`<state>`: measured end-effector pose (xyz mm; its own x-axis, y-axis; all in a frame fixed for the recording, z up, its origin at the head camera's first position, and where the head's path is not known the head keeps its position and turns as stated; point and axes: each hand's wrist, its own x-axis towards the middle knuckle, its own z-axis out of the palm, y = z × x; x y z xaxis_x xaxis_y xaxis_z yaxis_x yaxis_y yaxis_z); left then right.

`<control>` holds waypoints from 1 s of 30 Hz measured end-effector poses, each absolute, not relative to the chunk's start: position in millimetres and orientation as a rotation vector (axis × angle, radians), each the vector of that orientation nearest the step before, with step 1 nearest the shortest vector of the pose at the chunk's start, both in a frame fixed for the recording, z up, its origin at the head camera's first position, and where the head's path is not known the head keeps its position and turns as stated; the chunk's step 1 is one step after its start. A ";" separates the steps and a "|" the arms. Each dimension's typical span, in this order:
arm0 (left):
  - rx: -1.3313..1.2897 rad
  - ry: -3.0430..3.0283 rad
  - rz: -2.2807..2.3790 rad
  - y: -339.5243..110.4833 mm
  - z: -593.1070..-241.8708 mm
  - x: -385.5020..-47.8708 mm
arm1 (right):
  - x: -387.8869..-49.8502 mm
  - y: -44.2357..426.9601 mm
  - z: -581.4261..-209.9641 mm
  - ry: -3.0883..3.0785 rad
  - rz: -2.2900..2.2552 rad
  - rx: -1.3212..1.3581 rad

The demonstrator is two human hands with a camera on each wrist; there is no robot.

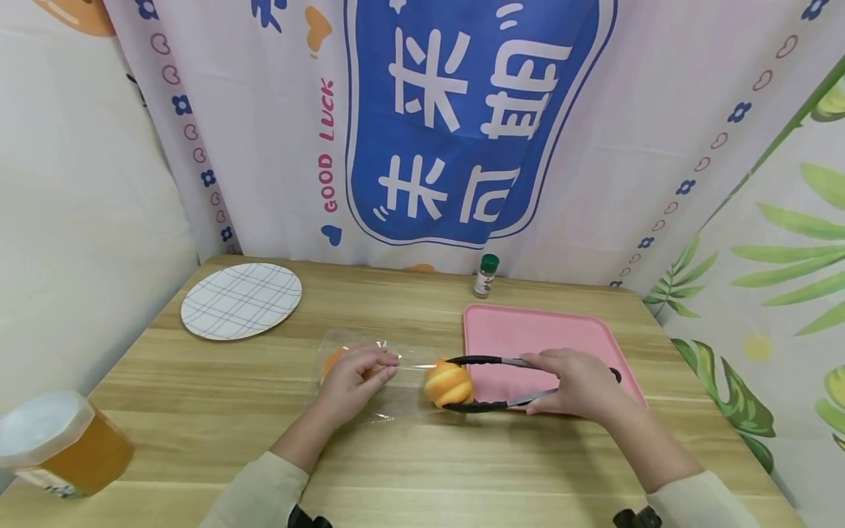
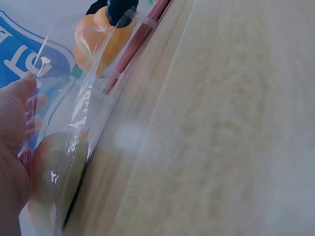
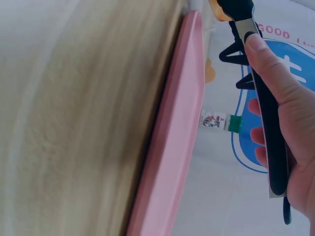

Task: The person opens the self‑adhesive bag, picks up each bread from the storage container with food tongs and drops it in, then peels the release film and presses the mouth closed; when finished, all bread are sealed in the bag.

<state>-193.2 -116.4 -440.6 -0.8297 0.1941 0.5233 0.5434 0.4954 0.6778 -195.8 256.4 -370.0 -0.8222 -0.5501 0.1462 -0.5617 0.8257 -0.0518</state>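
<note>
My left hand (image 1: 353,378) holds a clear plastic bag (image 1: 404,392) lying on its side on the table. In the left wrist view, its fingers show through the film, with the thumb on the near side. Inside the bag, partly behind that hand, is a rounded orange-and-pale item (image 2: 51,182), its kind unclear. Metal tongs (image 3: 268,118) with black tips and grips are held in my right hand (image 1: 581,381). Between their tips sits a yellow-orange, ridged bun (image 1: 449,383) at the bag's right end; how far inside it is, I cannot tell.
A pink tray (image 1: 528,330) lies beneath the tongs and right hand. Behind it stands a small green-capped shaker (image 1: 485,279). At the back left is a checked white plate (image 1: 240,302); a white-lidded jar of amber contents (image 1: 86,455) stands at the front left.
</note>
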 end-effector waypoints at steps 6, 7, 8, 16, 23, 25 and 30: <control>-0.617 -2.376 -1.228 -115.8 -440.2 -192.5 | -196.9 254.7 -377.8 -3.001 0.278 0.805; -0.617 -2.379 -1.227 -115.7 -439.9 -192.3 | -197.1 254.9 -379.0 -3.018 0.311 0.786; -0.621 -2.382 -1.228 -115.8 -439.5 -192.1 | -197.0 255.1 -380.1 -3.040 0.351 0.754; -0.647 -2.427 -1.245 -116.0 -436.0 -191.3 | -196.0 254.3 -386.3 -3.102 0.554 0.654; -0.599 -2.478 -1.215 -115.9 -432.7 -189.2 | -193.6 248.3 -389.1 -3.116 0.604 0.663; -0.596 -2.480 -1.213 -115.7 -433.2 -189.5 | -193.4 248.1 -390.2 -3.124 0.627 0.650; -0.628 -2.485 -1.173 -115.2 -431.8 -188.9 | -192.8 248.9 -391.6 -3.129 0.628 0.635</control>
<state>-188.9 -115.2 -431.8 -0.8516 0.2503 0.4605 0.5147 0.5658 0.6442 -192.8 248.9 -391.6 -0.9178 -0.3956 -0.0331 -0.3522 0.8500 -0.3917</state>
